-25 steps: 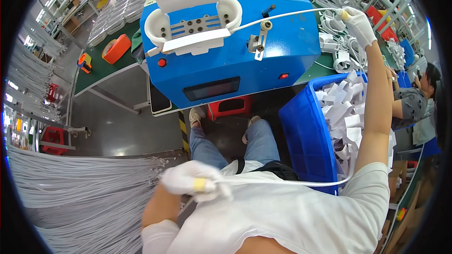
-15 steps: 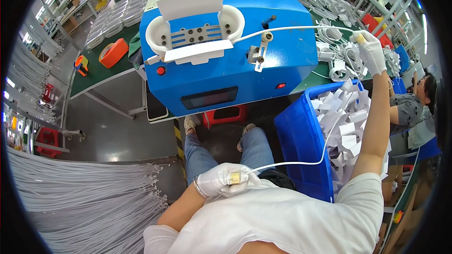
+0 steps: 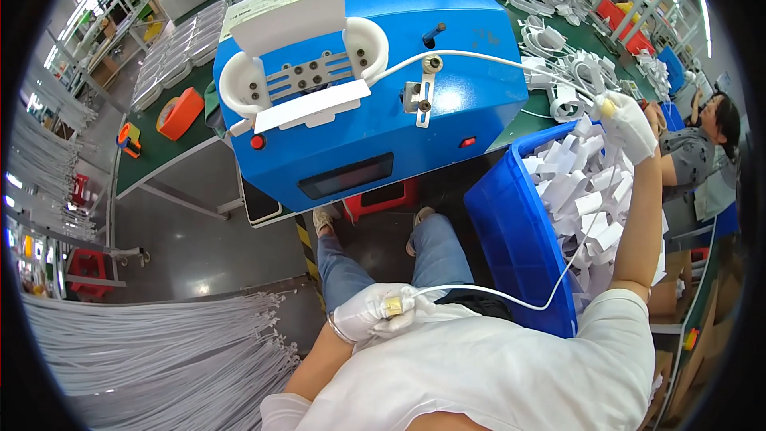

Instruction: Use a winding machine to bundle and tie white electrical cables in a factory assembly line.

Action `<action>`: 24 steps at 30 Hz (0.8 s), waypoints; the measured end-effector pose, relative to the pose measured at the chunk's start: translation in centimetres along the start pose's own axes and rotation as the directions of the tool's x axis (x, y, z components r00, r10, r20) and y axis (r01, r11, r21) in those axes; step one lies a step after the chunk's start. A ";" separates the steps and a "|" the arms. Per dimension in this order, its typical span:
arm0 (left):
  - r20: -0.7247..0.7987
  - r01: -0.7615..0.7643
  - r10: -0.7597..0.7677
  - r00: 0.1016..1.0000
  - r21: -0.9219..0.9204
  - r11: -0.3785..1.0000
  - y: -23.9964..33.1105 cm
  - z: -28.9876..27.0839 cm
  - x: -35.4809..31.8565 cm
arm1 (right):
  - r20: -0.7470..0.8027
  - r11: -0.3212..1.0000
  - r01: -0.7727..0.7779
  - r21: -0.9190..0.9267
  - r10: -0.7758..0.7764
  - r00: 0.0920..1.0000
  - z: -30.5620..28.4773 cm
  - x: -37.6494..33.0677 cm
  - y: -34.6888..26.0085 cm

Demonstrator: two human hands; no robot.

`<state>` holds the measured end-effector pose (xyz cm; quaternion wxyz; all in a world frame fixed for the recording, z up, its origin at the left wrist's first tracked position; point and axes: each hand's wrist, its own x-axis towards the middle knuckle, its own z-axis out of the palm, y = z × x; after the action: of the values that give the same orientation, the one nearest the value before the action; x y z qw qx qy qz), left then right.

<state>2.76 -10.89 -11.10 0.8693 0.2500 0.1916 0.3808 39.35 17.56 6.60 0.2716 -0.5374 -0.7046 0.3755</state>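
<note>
Green bench (image 3: pixel 152 152) at 10 o'clock holds an orange tape roll (image 3: pixel 179 112); grey floor below. Left hand (image 3: pixel 373 313), 6 o'clock, fingers clamped on white cable (image 3: pixel 511 298) end. Blue machine (image 3: pixel 375 80) at 12. Right hand (image 3: pixel 628 121), 2 o'clock, pinches cable above blue bin (image 3: pixel 519 231).

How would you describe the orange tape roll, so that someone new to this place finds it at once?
Start at the big blue machine in the middle and look to its left, onto the green bench top. The orange tape roll lies there, near stacked clear trays. It is the only flat orange ring; the smaller orange thing nearby is no ring.
</note>
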 end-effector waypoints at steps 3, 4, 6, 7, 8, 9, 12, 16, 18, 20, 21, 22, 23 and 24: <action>0.017 0.004 -0.003 1.000 -0.014 1.000 0.1 -0.6 -0.2 | 0.071 0.976 -0.118 0.182 0.107 0.992 -0.1 -1.9 1.4; 0.015 0.007 -0.006 1.000 -0.024 1.000 0.2 -0.7 -0.2 | 0.079 0.969 -0.131 0.210 0.117 0.990 0.1 -2.4 1.8; 0.022 0.026 -0.026 0.999 -0.012 1.000 0.4 -0.8 0.1 | 0.069 0.945 -0.185 0.269 0.172 0.983 0.5 -3.4 2.2; 0.028 0.036 -0.036 0.999 -0.003 0.999 0.5 -0.9 0.2 | 0.065 0.943 -0.188 0.274 0.177 0.982 0.5 -3.6 2.4; 0.026 0.043 -0.043 0.999 -0.001 0.999 0.7 -0.7 0.4 | 0.083 0.936 -0.190 0.296 0.173 0.981 0.5 -3.7 2.6; 0.012 0.040 -0.040 0.999 0.037 0.999 1.0 -0.5 0.5 | 0.101 0.928 -0.193 0.318 0.169 0.980 0.5 -3.8 2.9; -0.005 0.046 -0.046 0.999 0.117 0.992 1.7 0.2 1.1 | 0.116 0.927 -0.180 0.329 0.149 0.982 0.8 -3.5 3.3; -0.007 0.088 -0.089 0.996 0.250 0.964 2.5 0.8 1.8 | 0.182 0.942 -0.120 0.314 0.064 0.981 3.5 -2.7 0.5; 0.009 0.108 -0.114 0.993 0.265 0.958 3.3 1.2 2.6 | 0.205 0.940 -0.114 0.322 0.048 0.977 4.5 -1.8 -0.2; 0.008 0.119 -0.127 0.992 0.294 0.948 3.9 1.9 3.2 | 0.190 0.920 -0.115 0.376 0.045 0.981 5.5 -0.8 -0.1; 0.006 0.120 -0.127 0.992 0.297 0.947 4.0 1.9 3.4 | 0.189 0.918 -0.113 0.379 0.043 0.981 5.9 -0.4 -0.4; 0.016 0.126 -0.137 0.990 0.301 0.945 4.1 1.9 3.7 | 0.238 0.906 -0.099 0.411 -0.002 0.971 6.2 -0.2 -0.7; 0.028 0.131 -0.147 0.989 0.304 0.943 4.1 1.9 4.0 | 0.284 0.893 -0.087 0.441 -0.047 0.958 6.5 0.1 -1.0; 0.029 0.132 -0.148 0.989 0.304 0.943 4.2 2.1 4.4 | 0.283 0.893 -0.088 0.441 -0.045 0.958 6.8 0.3 -1.3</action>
<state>4.26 -5.71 -7.59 0.8505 0.3750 0.2424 0.2778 33.20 16.08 3.75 0.2794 -0.4080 -0.6247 0.6043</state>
